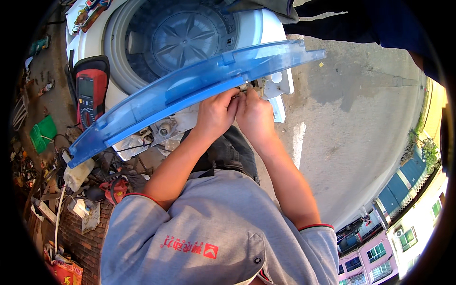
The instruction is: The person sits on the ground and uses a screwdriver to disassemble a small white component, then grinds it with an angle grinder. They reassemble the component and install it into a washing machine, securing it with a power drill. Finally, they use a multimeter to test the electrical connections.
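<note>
A translucent blue plastic lid (190,80) stretches diagonally across the front of an open white top-loading washing machine (259,26), whose ridged drum (183,40) shows behind it. My left hand (218,111) and my right hand (255,114) meet under the lid's lower edge, fingers closed at a small metal part (243,88); their fingertips hide what exactly they grip. Beside them is a white panel (278,83) with a round hole. Lower left, under the lid, a metal fitting (165,129) and loose wires sit among the machine's exposed parts.
A red and black multimeter (86,97) leans on the machine's left. A green bag (42,133), tools, cables, a pale plastic container (78,173) and scrap lie left. A person in dark clothing (365,26) stands upper right. Pavement (346,123) and buildings extend right.
</note>
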The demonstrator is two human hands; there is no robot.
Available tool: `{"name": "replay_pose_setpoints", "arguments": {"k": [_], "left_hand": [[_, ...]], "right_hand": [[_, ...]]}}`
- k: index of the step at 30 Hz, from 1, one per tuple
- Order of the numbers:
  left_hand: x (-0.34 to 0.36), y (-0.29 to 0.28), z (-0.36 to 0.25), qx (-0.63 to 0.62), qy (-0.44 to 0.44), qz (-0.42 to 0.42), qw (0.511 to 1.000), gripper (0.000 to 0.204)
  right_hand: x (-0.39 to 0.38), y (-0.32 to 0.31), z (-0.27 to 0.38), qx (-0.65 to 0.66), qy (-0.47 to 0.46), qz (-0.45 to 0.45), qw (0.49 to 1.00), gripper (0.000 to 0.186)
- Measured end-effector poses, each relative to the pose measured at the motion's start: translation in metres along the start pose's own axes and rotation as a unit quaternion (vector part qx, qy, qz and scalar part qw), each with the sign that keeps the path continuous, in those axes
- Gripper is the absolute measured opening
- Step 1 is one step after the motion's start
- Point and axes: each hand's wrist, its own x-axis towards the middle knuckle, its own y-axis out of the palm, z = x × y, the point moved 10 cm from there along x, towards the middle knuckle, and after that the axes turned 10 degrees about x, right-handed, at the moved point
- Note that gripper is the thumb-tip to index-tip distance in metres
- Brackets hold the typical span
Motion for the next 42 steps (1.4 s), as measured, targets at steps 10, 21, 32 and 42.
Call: {"name": "replay_pose_setpoints", "arguments": {"k": [10,21,32,42], "left_hand": [[0.002,-0.001,-0.001,0.002,0.002,0.002,1.0,0.018],[0.007,0.007,0.01,-0.06,-0.108,0.104,0.987,0.014],[0.006,0.015,0.027,-0.045,-0.195,0.135,0.97,0.017],[0.007,0.015,0.027,0.009,-0.186,0.136,0.973,0.016]], "right_hand": [[-0.003,0.004,0.001,-0.065,0.054,0.018,0.996,0.019],[0.003,-0.007,-0.043,0.225,0.167,0.031,0.959,0.027],[0.01,0.005,-0.055,0.259,0.257,0.078,0.928,0.021],[0.01,0.01,-0.062,0.223,0.224,0.087,0.945,0.019]]}}
